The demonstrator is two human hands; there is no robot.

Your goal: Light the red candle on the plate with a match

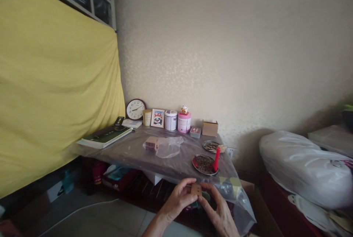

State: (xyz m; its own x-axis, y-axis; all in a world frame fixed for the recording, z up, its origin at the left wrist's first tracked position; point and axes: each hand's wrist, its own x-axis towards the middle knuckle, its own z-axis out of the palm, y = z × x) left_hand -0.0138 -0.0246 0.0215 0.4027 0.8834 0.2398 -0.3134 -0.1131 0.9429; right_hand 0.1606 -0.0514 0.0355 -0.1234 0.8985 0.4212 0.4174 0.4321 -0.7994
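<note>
Currently I'm holding a small brown matchbox (196, 189) between both hands at 6 o'clock in view, just in front of the table's near edge. My left hand (178, 200) is pinching its left side with curled fingers; my right hand (219, 209) is gripping the right side, thumb on top. Both are closing narrowly on the box.

Beyond it the plastic-covered table (132, 150) is carrying a round metal dish (203, 164) at 12 o'clock from my hands, with a red candle (216, 159) standing upright at its right rim. A second metal dish (211, 145) is sitting farther back. A stack of small boxes (151, 143) is lying at 11 o'clock, touching a clear plastic bag (169, 146). A wall clock (135, 109) is leaning against the wall at the back, near a panda picture frame (157, 118) and a pink tin (184, 122).
</note>
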